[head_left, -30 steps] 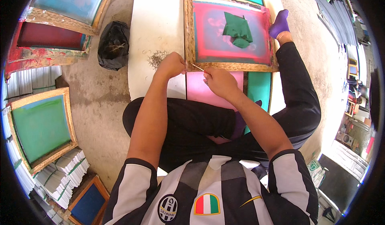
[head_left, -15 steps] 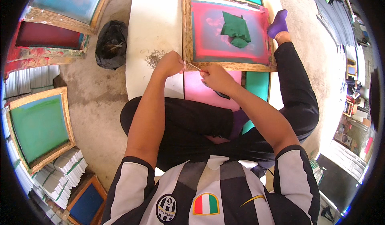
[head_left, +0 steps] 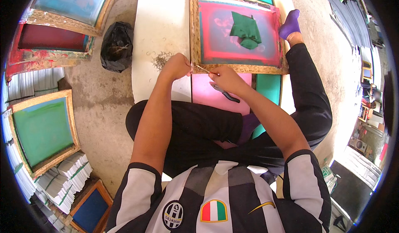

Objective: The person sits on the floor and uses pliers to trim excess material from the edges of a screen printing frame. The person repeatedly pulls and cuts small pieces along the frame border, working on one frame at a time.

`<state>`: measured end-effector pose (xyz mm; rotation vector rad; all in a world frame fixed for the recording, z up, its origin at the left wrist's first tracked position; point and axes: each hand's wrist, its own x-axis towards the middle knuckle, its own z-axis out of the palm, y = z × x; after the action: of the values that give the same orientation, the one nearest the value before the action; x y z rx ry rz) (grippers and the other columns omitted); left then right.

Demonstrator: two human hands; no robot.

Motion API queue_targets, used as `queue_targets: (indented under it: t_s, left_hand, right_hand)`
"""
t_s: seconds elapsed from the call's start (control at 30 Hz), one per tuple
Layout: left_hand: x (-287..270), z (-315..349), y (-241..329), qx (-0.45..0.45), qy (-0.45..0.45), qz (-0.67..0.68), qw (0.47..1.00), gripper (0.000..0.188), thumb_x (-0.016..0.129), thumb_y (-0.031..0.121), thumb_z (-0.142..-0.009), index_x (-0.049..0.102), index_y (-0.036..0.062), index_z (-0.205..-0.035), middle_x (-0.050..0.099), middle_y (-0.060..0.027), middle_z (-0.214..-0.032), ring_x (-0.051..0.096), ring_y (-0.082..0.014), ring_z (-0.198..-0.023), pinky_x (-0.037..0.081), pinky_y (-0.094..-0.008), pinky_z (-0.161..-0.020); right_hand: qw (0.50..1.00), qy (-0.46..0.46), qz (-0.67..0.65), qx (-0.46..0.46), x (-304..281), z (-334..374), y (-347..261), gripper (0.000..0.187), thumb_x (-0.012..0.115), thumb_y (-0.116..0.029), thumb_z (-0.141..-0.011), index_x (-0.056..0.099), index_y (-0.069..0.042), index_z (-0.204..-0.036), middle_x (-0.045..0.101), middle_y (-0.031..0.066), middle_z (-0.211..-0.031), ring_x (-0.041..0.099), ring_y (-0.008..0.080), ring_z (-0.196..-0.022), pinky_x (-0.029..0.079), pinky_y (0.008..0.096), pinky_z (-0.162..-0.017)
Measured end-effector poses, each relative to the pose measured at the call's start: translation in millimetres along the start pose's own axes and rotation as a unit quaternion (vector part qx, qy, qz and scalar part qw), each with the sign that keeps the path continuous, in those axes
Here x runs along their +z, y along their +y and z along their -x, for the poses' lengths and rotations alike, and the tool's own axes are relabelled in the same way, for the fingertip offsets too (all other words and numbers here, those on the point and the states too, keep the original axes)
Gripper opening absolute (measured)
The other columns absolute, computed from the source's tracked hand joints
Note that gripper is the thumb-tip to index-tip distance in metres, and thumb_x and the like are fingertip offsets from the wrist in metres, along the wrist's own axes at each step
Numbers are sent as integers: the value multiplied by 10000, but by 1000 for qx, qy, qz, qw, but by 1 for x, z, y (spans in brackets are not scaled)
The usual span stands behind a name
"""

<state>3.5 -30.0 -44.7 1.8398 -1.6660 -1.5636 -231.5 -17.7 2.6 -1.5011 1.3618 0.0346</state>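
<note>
A wooden screen-printing frame [head_left: 239,69] with mesh smeared pink and grey-blue lies on the bench before me. My left hand [head_left: 178,66] is closed in a pinch at its near left corner; what the fingers hold is hidden. In my right hand [head_left: 226,79] is a slim screwdriver [head_left: 203,69], its thin metal shaft against the frame's near edge and its tip close to the left fingers. Pliers [head_left: 226,93] with dark handles show just below the right hand, above a pink panel [head_left: 203,89]. Green cloth [head_left: 245,29] rests crumpled on the mesh.
Beside my left hand is a heap of thin bent metal bits [head_left: 161,60], probably staples, on the white bench top [head_left: 160,21]. A black plastic bag [head_left: 116,46] stands on the floor at left. Other frames [head_left: 43,127] and paper stacks [head_left: 70,172] line the left side. My foot [head_left: 290,24] is right of the frame.
The pliers below my right hand show more fully, and the right hand has turned slightly. My left hand keeps its pinch at the corner. The whole view has shifted a little.
</note>
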Motion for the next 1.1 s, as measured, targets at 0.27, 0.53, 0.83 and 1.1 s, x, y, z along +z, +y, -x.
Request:
queue_targets:
  t_s: [0.27, 0.53, 0.83, 1.1]
  left_hand:
    - [-1, -2, -3, 1, -5, -1, 1000, 131, 688, 88, -791, 772, -8, -760, 728, -132, -677, 713, -223, -646, 544, -364, -645]
    - [-1, 1, 7, -2, -2, -17, 1000, 107, 706, 86, -748, 771, 1, -742, 721, -141, -681, 710, -235, -660, 542, -374, -656]
    - [0, 0, 4, 4, 2, -8, 1000, 106, 699, 57, -682, 764, -11, -729, 705, -148, -658, 677, -231, -613, 515, -373, -614]
    - [1, -3, -2, 11, 4, -11, 1000, 114, 709, 85, -726, 768, -13, -724, 720, -147, -677, 690, -230, -629, 525, -374, -627]
  right_hand:
    - [955, -94, -253, 124, 2, -5, 2, 241, 597, -238, -982, 715, -29, -1012, 583, 39, -663, 463, 88, -444, 280, 262, -347]
    - [963, -54, -244, 103, 11, -5, 21, 298, 574, -263, -1001, 707, 2, -969, 632, 82, -709, 559, 182, -521, 416, 340, -452]
    - [987, 104, 109, -55, 25, 32, 11, 286, 552, -284, -986, 694, -45, -1049, 700, 247, -924, 674, 455, -888, 511, 562, -809]
    - [970, 87, 219, -55, 8, 24, -1, 286, 565, -319, -976, 710, -90, -1068, 710, 220, -919, 693, 417, -890, 531, 553, -785]
